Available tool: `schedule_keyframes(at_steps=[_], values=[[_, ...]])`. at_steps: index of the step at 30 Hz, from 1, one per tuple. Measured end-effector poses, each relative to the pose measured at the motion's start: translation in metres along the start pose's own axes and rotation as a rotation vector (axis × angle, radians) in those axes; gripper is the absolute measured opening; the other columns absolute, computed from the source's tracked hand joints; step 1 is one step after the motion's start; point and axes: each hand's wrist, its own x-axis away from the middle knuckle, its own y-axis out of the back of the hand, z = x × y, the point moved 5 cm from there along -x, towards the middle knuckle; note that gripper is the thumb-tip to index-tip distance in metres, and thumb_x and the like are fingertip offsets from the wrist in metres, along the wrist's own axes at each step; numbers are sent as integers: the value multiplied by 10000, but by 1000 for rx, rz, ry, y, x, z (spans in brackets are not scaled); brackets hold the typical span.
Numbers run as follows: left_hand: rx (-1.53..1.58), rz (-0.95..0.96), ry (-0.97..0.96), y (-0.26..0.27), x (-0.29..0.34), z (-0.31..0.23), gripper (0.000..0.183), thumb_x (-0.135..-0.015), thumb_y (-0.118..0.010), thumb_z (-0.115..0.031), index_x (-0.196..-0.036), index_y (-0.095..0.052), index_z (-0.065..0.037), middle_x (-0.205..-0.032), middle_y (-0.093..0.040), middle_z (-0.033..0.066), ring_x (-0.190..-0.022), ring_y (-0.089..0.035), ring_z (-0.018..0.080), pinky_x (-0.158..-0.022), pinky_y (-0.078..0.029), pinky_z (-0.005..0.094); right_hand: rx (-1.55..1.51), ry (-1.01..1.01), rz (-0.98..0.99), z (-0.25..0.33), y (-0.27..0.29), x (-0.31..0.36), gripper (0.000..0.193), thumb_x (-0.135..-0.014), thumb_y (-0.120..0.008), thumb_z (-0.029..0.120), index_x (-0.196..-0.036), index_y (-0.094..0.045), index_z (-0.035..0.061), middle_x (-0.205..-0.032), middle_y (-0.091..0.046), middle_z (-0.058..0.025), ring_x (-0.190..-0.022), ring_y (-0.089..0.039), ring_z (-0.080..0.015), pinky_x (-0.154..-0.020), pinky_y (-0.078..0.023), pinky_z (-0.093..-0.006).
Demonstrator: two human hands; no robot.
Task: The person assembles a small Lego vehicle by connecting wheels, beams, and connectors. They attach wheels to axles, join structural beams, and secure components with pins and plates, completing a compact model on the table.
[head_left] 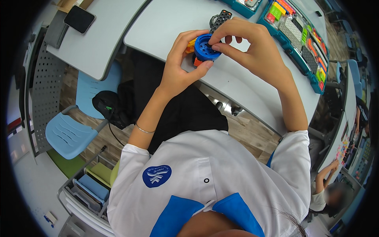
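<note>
My left hand [176, 69] curves round a blue plastic wheel [202, 55] with small holes in its dished face, thumb at its lower edge. Yellow pieces [190, 46] and an orange piece [197, 62] show behind the wheel, beside the left fingers. Over the middle of the wheel my right hand [254, 47] closes thumb and forefinger on a small dark piece [209, 45], mostly hidden by the fingertips. Just beyond lies a black building-set assembly [219, 21] with a beam full of holes; whether it joins the wheel I cannot tell.
A teal tray [294, 55] of colourful building pieces stands on the white table [154, 29] to the right. A phone [79, 19] lies on another table at far left. Blue chairs [71, 136] and a black bag [110, 108] are left of me; another person [325, 197] sits at right.
</note>
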Motion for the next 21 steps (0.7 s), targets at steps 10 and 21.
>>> schedule_keyframes(at_steps=[10, 21], values=[[16, -15, -40, -1, 0, -1, 595, -815, -766, -108, -1360, -532, -61, -1310, -507, 93, -1214, -537, 216, -1023, -461, 351, 104, 207, -10, 14, -1, 1, 91, -831, -724, 88, -868, -708, 7, -896, -677, -86, -849, -615, -261, -743, -507, -380], [19, -13, -54, -1, 2, -3, 598, -809, -771, -94, -1361, -541, -65, -1313, -501, 88, -1220, -536, 218, -1025, -471, 358, 308, 214, 72, 27, -3, 6, 103, -824, -731, 115, -843, -710, 16, -827, -655, -96, -814, -600, -268, -745, -493, -385]])
